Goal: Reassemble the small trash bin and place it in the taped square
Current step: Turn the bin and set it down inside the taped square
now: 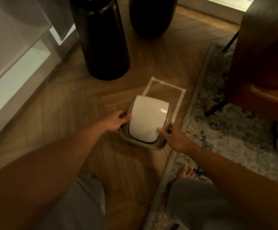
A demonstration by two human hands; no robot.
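The small trash bin has a beige body and a white swing lid fitted on top. It is over the wooden floor, covering the near left part of the taped square, whose far and right tape lines show beyond it. My left hand grips the bin's left side, thumb on the lid edge. On the right side, my right hand holds the bin with the thumb resting on the lid. I cannot tell whether the bin rests on the floor or is held just above it.
Two tall dark vases stand beyond the square. A patterned rug lies right of it, with a brown leather chair on it. White furniture runs along the left. My bare foot is on the rug edge.
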